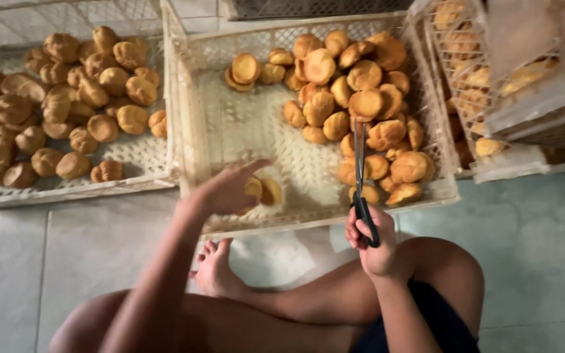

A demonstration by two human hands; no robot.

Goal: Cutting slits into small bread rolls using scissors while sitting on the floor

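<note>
The right hand [375, 240] was closed around the black handles of the scissors [361, 189], blades pressed together and pointed away over the near crate rim — kept clear of the body. The left hand [229, 189] was half spread inside the middle crate [197, 117], fingers touching two puffs [263, 191] near the front wall. Bare crate floor lay open between them and the heaped pastries [354, 98]. The left crate [67, 189] stood just beside.

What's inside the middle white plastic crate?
The white lattice plastic crate holds golden round buns heaped at its right side, bare mesh elsewhere. The left hand covers part of two buns near the front.
</note>
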